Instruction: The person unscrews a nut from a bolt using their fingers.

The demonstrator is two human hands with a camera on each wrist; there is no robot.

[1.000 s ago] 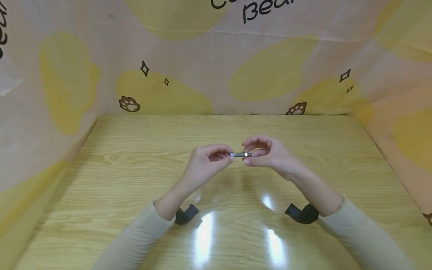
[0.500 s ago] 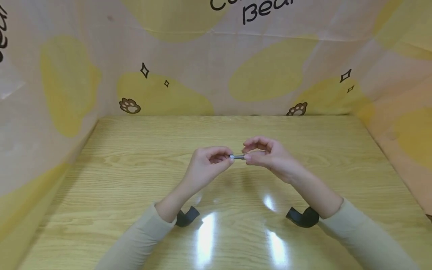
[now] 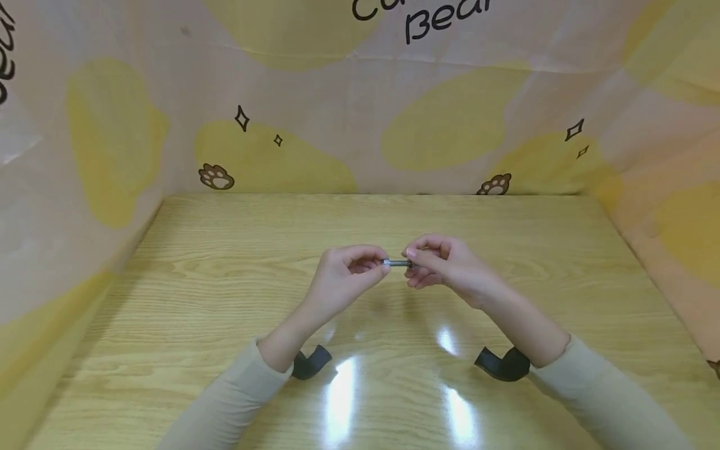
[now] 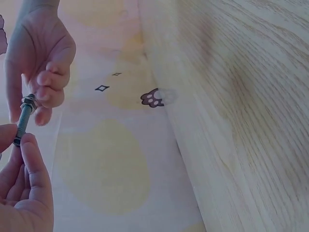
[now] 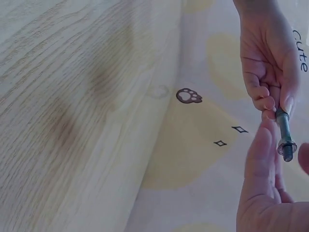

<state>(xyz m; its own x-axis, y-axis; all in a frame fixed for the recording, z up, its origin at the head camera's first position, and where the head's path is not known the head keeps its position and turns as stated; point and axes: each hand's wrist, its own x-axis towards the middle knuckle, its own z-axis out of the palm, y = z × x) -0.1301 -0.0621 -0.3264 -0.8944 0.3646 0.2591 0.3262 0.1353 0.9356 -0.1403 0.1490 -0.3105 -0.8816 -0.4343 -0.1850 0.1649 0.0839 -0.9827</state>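
A metal bolt lies level between my two hands, above the table. My left hand pinches its head end between thumb and fingertips. On the threaded part sits a nut, close to the bolt's far end, with a thin ring-like edge showing beside it. My right hand is around the nut, its fingers curled and the thumb above in the head view. In the right wrist view the right thumb stands slightly apart from the bolt, while the fingers lie beside it.
The wood-grain table spreads beneath both hands. A printed cloth with yellow patches and paw prints hangs behind it and at both sides. Dark curved wrist mounts project from under the sleeves.
My left hand stays nearly still on the bolt. The right thumb goes from below the nut to above it, and the other right fingers shift downward, as in a turning motion.
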